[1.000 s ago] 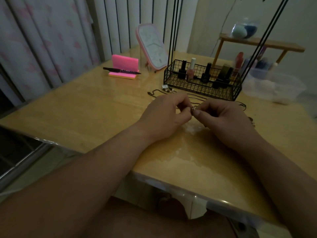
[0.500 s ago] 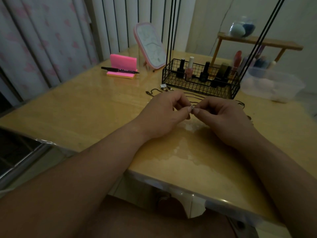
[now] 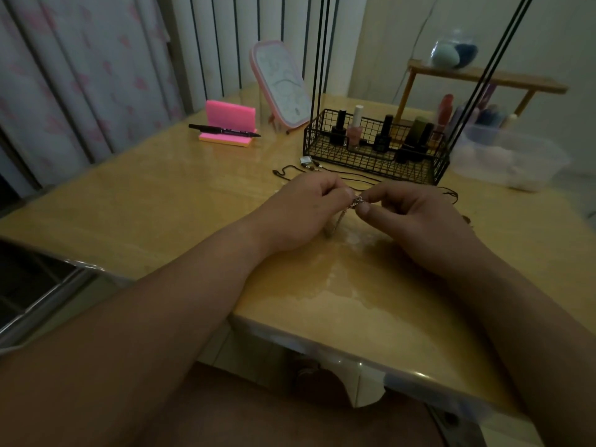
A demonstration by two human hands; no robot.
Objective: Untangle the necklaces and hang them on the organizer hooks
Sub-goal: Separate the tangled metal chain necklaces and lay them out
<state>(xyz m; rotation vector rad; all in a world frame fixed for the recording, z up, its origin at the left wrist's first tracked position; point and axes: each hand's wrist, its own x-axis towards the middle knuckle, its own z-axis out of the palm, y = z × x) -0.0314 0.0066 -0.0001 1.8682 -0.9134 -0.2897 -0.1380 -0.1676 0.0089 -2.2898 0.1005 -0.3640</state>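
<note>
My left hand (image 3: 306, 211) and my right hand (image 3: 409, 217) meet over the middle of the wooden table (image 3: 161, 208). Between their fingertips both pinch a small knot of thin silver chain (image 3: 357, 200), and a strand of it hangs down to the tabletop. Dark cord necklaces (image 3: 325, 171) with small beads and a pendant lie on the table just behind my hands. The black wire organizer (image 3: 374, 146) stands behind them. Its thin upright rods run out of the top of the view, so its hooks are hidden.
Nail polish bottles (image 3: 354, 130) stand in the organizer's basket. A pink tilted mirror (image 3: 280, 85) and a pink note pad with a black pen (image 3: 225, 130) sit at the back left. A clear plastic box (image 3: 512, 159) and a wooden shelf (image 3: 483, 79) are at the back right.
Both hands stay together on the chain knot. They have lifted it slightly, so a strand now hangs visibly below the fingertips.
</note>
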